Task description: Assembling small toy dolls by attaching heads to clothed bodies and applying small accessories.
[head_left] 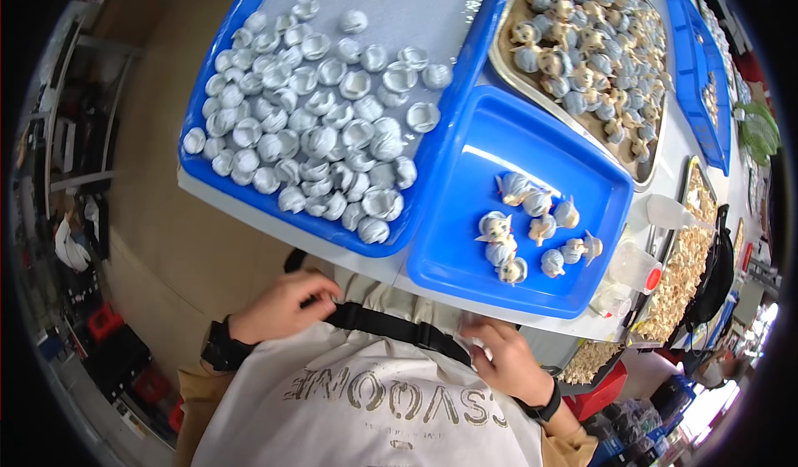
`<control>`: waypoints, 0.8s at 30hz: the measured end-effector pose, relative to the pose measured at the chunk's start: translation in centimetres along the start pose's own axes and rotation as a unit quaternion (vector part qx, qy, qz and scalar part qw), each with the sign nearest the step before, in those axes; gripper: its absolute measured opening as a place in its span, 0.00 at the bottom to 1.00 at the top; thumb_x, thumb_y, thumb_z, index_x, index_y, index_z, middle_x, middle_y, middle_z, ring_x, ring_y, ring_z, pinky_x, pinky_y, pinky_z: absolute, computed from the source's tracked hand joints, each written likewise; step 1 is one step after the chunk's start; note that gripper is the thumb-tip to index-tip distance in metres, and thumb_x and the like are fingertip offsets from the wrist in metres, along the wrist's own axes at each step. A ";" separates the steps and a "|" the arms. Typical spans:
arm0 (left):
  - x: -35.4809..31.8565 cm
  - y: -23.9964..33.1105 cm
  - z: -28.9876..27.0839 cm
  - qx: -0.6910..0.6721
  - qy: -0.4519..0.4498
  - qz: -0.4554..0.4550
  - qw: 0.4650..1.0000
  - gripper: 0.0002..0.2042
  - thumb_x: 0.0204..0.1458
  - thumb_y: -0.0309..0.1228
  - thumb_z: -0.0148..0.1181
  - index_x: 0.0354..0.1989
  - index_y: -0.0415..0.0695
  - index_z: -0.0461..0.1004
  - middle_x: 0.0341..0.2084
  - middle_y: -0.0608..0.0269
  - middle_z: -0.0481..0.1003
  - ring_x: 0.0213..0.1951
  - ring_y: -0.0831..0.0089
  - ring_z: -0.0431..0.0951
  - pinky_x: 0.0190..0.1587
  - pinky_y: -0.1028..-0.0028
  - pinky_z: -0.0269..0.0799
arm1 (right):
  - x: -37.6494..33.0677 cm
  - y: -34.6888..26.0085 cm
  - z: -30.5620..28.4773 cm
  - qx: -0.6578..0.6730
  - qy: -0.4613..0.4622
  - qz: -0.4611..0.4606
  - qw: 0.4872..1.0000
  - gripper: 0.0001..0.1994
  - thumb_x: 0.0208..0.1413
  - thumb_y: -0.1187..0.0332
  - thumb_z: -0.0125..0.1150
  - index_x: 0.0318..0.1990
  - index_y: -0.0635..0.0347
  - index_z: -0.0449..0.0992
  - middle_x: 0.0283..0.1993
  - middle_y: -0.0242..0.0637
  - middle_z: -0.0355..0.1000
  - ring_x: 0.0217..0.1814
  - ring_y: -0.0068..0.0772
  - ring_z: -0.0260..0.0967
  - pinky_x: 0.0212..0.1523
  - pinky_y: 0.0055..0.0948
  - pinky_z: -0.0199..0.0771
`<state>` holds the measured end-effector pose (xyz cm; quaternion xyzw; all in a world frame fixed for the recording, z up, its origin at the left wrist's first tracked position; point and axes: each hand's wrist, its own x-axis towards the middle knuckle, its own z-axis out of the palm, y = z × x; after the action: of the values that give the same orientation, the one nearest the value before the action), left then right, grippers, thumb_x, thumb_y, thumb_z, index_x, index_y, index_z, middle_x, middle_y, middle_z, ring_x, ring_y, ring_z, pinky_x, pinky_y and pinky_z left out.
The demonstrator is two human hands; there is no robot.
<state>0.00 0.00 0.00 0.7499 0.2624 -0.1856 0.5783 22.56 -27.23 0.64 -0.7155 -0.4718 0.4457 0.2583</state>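
Both of your hands sit low in the frame, against your own chest, below the table edge. Your left hand (287, 303) lies at lower left with its fingers curled onto the black strap (391, 327) that crosses your white shirt (374, 400); the fingertips touch the strap's upper end, but you cannot tell whether they truly pinch it. Your right hand (507, 359) is at lower centre-right, fingers drawn together around something small and pale at its tips, too blurred to name, just beside the strap's buckle end. Each wrist carries a dark band.

Above your hands, across the middle of the frame, stands the small blue tray (465, 242), holding about ten little figures (532, 226), grey-blue with tan parts, gathered in a loose cluster at its right half. That tray is well apart from both hands.

At upper left lies a bigger blue tray (204, 105), tilted in the picture, packed with many grey shell pieces (316, 126); its near corner overlaps the small tray's left rim. At upper right a metal tray (507, 68) is heaped with more finished figures. Further right, another blue tray (694, 76) runs along the edge, and tan parts (677, 280) fill a bin at the right, beside two clear cups (636, 263).
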 end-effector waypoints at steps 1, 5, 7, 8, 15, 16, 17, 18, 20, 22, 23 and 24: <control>0.8 0.0 1.0 0.006 -0.046 0.043 0.998 0.11 0.46 0.26 0.58 0.40 0.42 0.71 0.29 0.59 0.73 0.31 0.64 0.74 0.36 0.69 0.69 | -2.0 1.1 0.0 0.006 -0.005 0.061 0.998 0.14 0.40 0.75 0.60 0.38 0.62 0.71 0.36 0.45 0.71 0.41 0.45 0.71 0.42 0.34 0.72; 2.0 0.4 0.4 0.045 -0.126 0.030 0.991 0.18 0.40 0.24 0.61 0.42 0.40 0.65 0.35 0.52 0.71 0.38 0.59 0.73 0.42 0.68 0.68 | -9.4 2.6 4.2 0.168 -0.088 0.272 0.943 0.13 0.43 0.68 0.60 0.37 0.63 0.70 0.36 0.45 0.72 0.39 0.45 0.72 0.39 0.36 0.72; 1.9 -1.3 0.4 0.057 -0.139 -0.004 0.989 0.20 0.40 0.24 0.61 0.43 0.39 0.64 0.36 0.50 0.71 0.39 0.58 0.72 0.43 0.68 0.68 | -11.1 4.8 8.3 0.221 -0.031 0.308 0.925 0.13 0.45 0.66 0.61 0.37 0.63 0.70 0.38 0.46 0.73 0.40 0.46 0.72 0.41 0.35 0.72; 1.5 -2.5 0.5 0.067 -0.147 -0.045 0.986 0.22 0.39 0.25 0.61 0.45 0.38 0.63 0.37 0.49 0.71 0.41 0.57 0.72 0.44 0.69 0.68 | -12.4 6.6 12.0 0.221 -0.050 0.302 0.926 0.12 0.45 0.66 0.60 0.37 0.63 0.70 0.38 0.46 0.73 0.41 0.47 0.72 0.41 0.36 0.72; 2.7 -9.3 2.9 0.048 -0.178 -0.015 0.983 0.20 0.41 0.27 0.61 0.44 0.36 0.65 0.38 0.51 0.71 0.43 0.59 0.72 0.47 0.71 0.67 | -15.2 7.5 14.4 0.227 -0.032 0.325 0.918 0.12 0.45 0.68 0.60 0.37 0.63 0.71 0.38 0.46 0.73 0.42 0.48 0.71 0.41 0.37 0.71; 3.0 -9.1 2.9 0.042 -0.185 -0.018 0.982 0.20 0.41 0.27 0.61 0.44 0.36 0.65 0.37 0.51 0.71 0.43 0.59 0.72 0.47 0.71 0.66 | -15.4 7.3 14.4 0.227 -0.028 0.327 0.917 0.12 0.45 0.68 0.60 0.37 0.63 0.71 0.38 0.46 0.73 0.42 0.48 0.71 0.41 0.37 0.71; 3.2 -8.9 2.8 0.036 -0.191 -0.022 0.981 0.20 0.41 0.27 0.61 0.44 0.36 0.65 0.37 0.51 0.71 0.43 0.60 0.72 0.46 0.71 0.66 | -15.5 7.1 14.4 0.227 -0.025 0.330 0.916 0.12 0.45 0.68 0.60 0.37 0.63 0.71 0.38 0.46 0.73 0.42 0.48 0.71 0.41 0.37 0.71; 3.4 -8.6 2.6 0.031 -0.197 -0.026 0.980 0.20 0.41 0.27 0.61 0.44 0.36 0.65 0.37 0.52 0.71 0.43 0.60 0.72 0.46 0.71 0.66 | -15.6 7.0 14.4 0.227 -0.021 0.331 0.916 0.12 0.45 0.68 0.60 0.37 0.63 0.71 0.38 0.46 0.73 0.42 0.48 0.71 0.41 0.37 0.71; 3.6 -8.1 2.2 0.020 -0.205 -0.033 0.978 0.19 0.41 0.27 0.61 0.43 0.36 0.65 0.37 0.52 0.71 0.43 0.60 0.72 0.46 0.71 0.66 | -15.6 6.7 14.4 0.225 -0.015 0.331 0.916 0.12 0.45 0.68 0.59 0.37 0.63 0.71 0.38 0.46 0.73 0.42 0.48 0.71 0.41 0.37 0.70; 3.5 -7.6 1.8 0.009 -0.209 -0.043 0.977 0.19 0.42 0.27 0.61 0.43 0.36 0.65 0.37 0.52 0.71 0.42 0.60 0.72 0.46 0.71 0.66 | -15.6 6.5 14.3 0.222 -0.011 0.329 0.918 0.12 0.45 0.68 0.59 0.37 0.63 0.71 0.38 0.46 0.73 0.42 0.48 0.71 0.41 0.37 0.70; 3.3 -7.4 1.6 0.003 -0.210 -0.048 0.976 0.19 0.42 0.27 0.61 0.43 0.36 0.66 0.36 0.52 0.71 0.42 0.61 0.72 0.46 0.71 0.66 | -15.6 6.4 14.3 0.221 -0.010 0.327 0.919 0.12 0.45 0.68 0.59 0.37 0.64 0.71 0.38 0.46 0.73 0.42 0.48 0.71 0.41 0.37 0.70; 3.3 -7.1 1.4 -0.003 -0.210 -0.052 0.976 0.19 0.42 0.27 0.61 0.43 0.36 0.66 0.36 0.53 0.71 0.42 0.61 0.72 0.46 0.71 0.66 | -15.5 6.4 14.0 0.217 -0.009 0.324 0.921 0.12 0.45 0.69 0.59 0.37 0.64 0.71 0.38 0.46 0.72 0.42 0.48 0.71 0.41 0.37 0.70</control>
<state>-1.65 0.66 -7.77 0.6775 0.1742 -0.3683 0.6124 10.59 -44.65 -4.88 -0.7517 -0.1076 0.6030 0.2444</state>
